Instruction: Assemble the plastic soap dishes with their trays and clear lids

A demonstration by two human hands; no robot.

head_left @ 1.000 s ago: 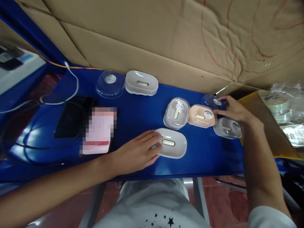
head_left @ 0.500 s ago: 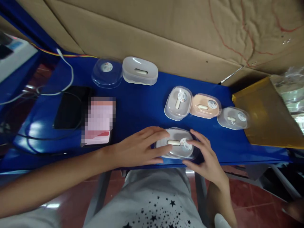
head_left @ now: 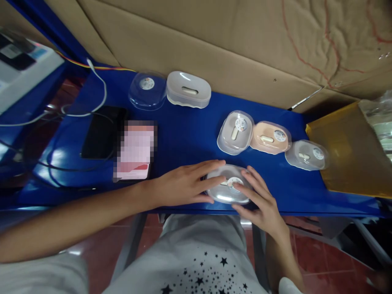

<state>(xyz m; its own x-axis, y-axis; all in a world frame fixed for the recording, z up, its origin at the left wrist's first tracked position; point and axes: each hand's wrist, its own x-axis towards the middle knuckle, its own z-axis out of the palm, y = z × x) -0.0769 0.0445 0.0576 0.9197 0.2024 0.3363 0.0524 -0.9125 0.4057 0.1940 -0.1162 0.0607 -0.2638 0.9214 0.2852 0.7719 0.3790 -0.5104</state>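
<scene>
A grey-white soap dish (head_left: 218,191) under a clear lid with a round white label (head_left: 235,184) lies near the front edge of the blue table. My left hand (head_left: 191,182) takes its left side, with outstretched fingers over the lid and the thumb low at the front. From the right, my right hand (head_left: 260,196) curls around the other end, one fingertip by the label and the thumb at the front edge. Both hands hold the dish between them; whether the lid sits fully down, I cannot tell.
Behind are lidded dishes, one grey (head_left: 235,132), one peach (head_left: 269,138) and another grey (head_left: 306,155). An uncovered dish (head_left: 189,90) and a loose clear lid (head_left: 147,90) stand at the back. Left lie a phone (head_left: 136,151), a black device (head_left: 101,132) and cables; right, a cardboard box (head_left: 352,151).
Both hands have shifted slightly on the dish, and the lid's front rim now shows a bright reflection. The right fingers reach farther over the lid. The whole view has moved a little.
</scene>
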